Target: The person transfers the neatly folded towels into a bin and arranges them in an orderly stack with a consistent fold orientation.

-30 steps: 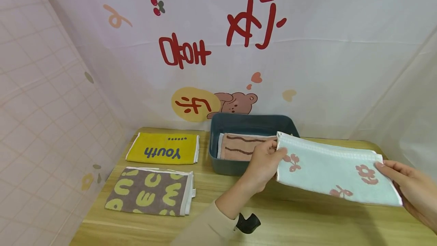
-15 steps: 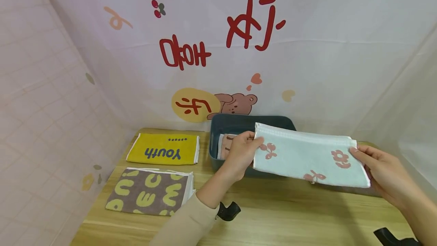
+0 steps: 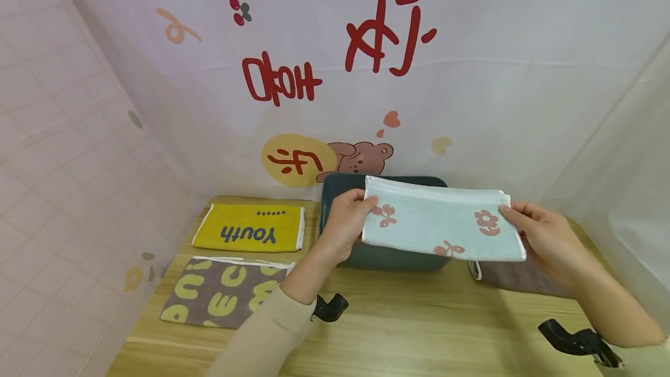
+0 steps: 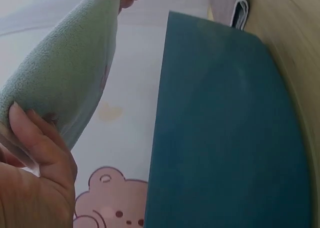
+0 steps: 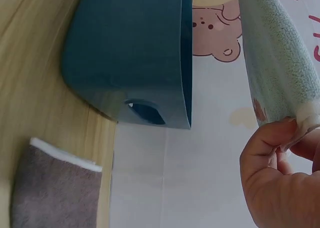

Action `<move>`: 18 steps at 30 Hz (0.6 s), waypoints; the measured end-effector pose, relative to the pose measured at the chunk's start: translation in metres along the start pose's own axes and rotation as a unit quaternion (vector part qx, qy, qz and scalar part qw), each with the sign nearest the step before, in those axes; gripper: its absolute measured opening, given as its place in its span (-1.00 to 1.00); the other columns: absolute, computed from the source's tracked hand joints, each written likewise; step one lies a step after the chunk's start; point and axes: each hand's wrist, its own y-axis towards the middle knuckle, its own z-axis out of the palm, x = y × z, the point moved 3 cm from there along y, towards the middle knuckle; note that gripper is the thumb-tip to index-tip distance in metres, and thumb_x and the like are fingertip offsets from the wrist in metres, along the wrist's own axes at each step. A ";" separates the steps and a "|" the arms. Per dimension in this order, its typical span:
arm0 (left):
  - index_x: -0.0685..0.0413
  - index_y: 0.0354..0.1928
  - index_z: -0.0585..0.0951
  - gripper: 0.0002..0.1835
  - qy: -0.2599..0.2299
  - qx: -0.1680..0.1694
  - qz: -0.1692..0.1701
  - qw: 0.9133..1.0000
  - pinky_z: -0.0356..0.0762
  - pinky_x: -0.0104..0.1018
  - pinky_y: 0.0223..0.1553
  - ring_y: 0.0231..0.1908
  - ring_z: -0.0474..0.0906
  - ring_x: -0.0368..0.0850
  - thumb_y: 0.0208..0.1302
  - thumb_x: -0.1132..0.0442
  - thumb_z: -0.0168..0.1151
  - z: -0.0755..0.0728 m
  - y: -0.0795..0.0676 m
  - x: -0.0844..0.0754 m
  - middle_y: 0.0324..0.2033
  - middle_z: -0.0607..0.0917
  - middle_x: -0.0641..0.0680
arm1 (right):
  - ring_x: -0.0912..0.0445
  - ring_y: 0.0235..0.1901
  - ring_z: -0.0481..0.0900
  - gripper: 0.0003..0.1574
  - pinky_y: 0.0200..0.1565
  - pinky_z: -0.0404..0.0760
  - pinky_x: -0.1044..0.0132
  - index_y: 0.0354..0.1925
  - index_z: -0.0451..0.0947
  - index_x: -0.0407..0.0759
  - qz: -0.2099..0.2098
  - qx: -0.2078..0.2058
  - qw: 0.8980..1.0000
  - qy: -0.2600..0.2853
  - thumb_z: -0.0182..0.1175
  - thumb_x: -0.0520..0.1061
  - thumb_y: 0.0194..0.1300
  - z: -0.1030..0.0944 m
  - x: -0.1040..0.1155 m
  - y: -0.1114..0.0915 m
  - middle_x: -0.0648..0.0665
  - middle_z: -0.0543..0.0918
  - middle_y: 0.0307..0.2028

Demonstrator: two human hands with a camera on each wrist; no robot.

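Observation:
A folded mint-green towel [image 3: 424,214] with pink flowers and a white edge is held up between both hands, in front of and above a dark teal bin [image 3: 392,258]. The left hand [image 3: 342,223] pinches its left end, thumb on the near face. At the other end the right hand [image 3: 546,237] pinches the short edge. Both wrist views show the towel raised apart from the bin, whose wall [image 4: 225,128] fills much of the left wrist view. In the head view the towel hides most of the bin's opening and what lies inside.
On the wooden table [image 3: 419,330], a folded yellow "Youth" towel [image 3: 248,228] lies left of the bin. Nearer is a grey-brown towel [image 3: 209,295] with yellow-green letters, partly behind the left sleeve. Another grey-brown towel [image 3: 523,277] lies to the right. A printed white curtain [image 3: 497,103] hangs behind.
Both hands have carried the mint-green towel leftward and slightly up, from the bin's right side to over its front. The grey-brown towel on the right has come into view. The other towels stay put.

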 end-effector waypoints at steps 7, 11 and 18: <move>0.10 -0.16 0.60 -0.80 0.070 -0.029 0.033 0.997 0.47 -0.31 -0.37 -0.34 0.56 -0.08 0.36 0.12 0.12 -0.019 0.008 -0.001 -0.32 0.67 0.07 | 0.11 -0.29 0.63 -0.29 -0.33 0.63 0.22 0.16 0.27 -0.23 0.010 -0.024 0.999 -0.037 0.11 0.24 0.29 0.014 0.012 0.021 -0.04 0.59 -0.18; 0.09 -0.17 0.61 -0.79 0.094 -0.043 0.021 0.994 0.34 -0.28 -0.38 -0.27 0.44 -0.07 0.35 0.11 0.13 -0.028 0.015 0.002 -0.27 0.63 0.05 | 0.11 -0.29 0.63 -0.29 -0.33 0.63 0.23 0.16 0.28 -0.25 0.000 -0.020 0.999 -0.038 0.10 0.22 0.29 0.021 0.014 0.030 -0.06 0.59 -0.17; 0.11 -0.19 0.61 -0.79 0.097 -0.075 -0.015 0.992 0.32 -0.26 -0.33 -0.23 0.38 -0.06 0.34 0.12 0.16 -0.039 0.024 0.011 -0.23 0.57 0.07 | 0.13 -0.27 0.60 -0.26 -0.28 0.63 0.22 0.19 0.28 -0.28 -0.002 -0.015 0.996 -0.088 0.04 0.25 0.33 0.034 0.012 0.049 -0.07 0.55 -0.13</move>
